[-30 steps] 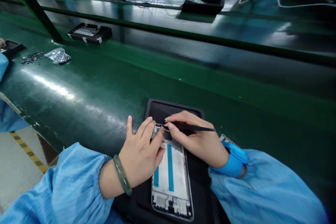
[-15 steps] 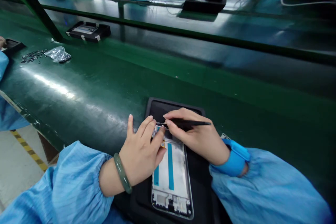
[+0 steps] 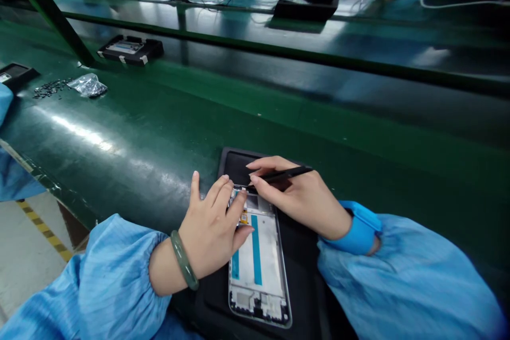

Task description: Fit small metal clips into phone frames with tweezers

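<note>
A white phone frame (image 3: 261, 265) with two blue strips lies on a black tray (image 3: 239, 164) at the near edge of the green belt. My left hand (image 3: 211, 228) rests on the frame's upper left, fingers stretched over its top edge, a green bangle on the wrist. My right hand (image 3: 298, 196) pinches black tweezers (image 3: 285, 174), whose tip sits at the frame's top end. A blue strap wraps my right wrist.
The green conveyor belt (image 3: 159, 111) runs left to right. A black tray with a phone part (image 3: 129, 49) lies farther back on the left. A clear bag (image 3: 88, 85) and several small dark parts (image 3: 50, 88) lie at far left, beside another person's blue sleeve (image 3: 3, 101). Cables and trays fill the far bench.
My right hand with the tweezers has drawn up and away from the frame's top corner. The left hand stays on the frame. The view shifted slightly.
</note>
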`<move>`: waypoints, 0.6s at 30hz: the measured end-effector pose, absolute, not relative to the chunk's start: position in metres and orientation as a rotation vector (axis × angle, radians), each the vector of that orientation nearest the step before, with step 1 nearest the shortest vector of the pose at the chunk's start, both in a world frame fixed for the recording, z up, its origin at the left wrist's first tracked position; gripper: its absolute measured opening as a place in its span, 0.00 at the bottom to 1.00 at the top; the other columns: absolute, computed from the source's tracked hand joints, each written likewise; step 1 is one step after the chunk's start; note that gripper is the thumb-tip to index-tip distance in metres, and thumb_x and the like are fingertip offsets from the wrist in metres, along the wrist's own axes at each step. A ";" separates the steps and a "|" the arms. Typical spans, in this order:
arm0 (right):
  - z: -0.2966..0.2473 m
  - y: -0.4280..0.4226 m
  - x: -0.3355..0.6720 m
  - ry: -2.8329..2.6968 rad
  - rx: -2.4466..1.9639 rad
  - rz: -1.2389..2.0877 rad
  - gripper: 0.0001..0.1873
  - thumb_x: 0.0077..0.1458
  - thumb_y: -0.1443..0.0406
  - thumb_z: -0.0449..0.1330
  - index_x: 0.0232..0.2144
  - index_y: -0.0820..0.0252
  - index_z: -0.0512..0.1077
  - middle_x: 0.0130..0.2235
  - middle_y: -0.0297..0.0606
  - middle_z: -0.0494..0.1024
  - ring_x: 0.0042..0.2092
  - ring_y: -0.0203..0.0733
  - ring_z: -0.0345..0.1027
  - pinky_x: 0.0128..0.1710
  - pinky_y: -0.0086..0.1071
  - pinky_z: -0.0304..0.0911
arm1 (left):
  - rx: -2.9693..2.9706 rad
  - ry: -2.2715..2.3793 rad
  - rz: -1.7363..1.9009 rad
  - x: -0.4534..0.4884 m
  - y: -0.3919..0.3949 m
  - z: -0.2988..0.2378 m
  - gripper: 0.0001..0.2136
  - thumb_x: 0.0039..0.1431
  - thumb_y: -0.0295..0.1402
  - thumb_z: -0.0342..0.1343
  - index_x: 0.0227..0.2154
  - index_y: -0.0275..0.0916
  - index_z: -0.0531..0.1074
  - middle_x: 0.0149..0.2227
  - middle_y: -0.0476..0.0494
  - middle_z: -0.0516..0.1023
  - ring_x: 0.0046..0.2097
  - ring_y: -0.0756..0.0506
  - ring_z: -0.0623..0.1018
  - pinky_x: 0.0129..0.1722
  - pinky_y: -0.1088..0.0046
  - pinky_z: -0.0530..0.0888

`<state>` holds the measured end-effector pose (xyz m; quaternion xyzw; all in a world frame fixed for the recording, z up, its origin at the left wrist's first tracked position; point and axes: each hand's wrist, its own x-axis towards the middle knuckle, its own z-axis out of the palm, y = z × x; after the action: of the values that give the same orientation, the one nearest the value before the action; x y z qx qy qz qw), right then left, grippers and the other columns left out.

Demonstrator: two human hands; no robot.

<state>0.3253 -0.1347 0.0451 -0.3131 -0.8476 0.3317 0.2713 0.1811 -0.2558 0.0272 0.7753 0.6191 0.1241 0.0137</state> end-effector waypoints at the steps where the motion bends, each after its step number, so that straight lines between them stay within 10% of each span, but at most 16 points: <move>1: 0.045 -0.135 0.327 -2.268 -0.838 0.902 0.08 0.54 0.66 0.57 0.39 0.58 0.72 0.33 0.35 0.76 0.31 0.36 0.72 0.29 0.27 0.70 | 2.413 1.929 0.385 0.181 -0.256 0.027 0.21 0.64 0.42 0.42 0.55 0.35 0.62 0.53 0.32 0.67 0.60 0.38 0.60 0.58 0.36 0.47; 18: 0.053 -0.133 0.319 -2.441 -0.715 0.824 0.10 0.53 0.69 0.56 0.40 0.57 0.70 0.37 0.35 0.77 0.35 0.37 0.73 0.33 0.29 0.69 | 2.403 1.931 0.393 0.182 -0.255 0.027 0.21 0.63 0.41 0.45 0.54 0.34 0.61 0.53 0.32 0.67 0.60 0.38 0.60 0.58 0.36 0.48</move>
<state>0.3195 -0.1327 0.0526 -0.2602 -0.8881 0.2997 0.2320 0.1819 -0.2552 0.0273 0.7731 0.6214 0.1264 0.0170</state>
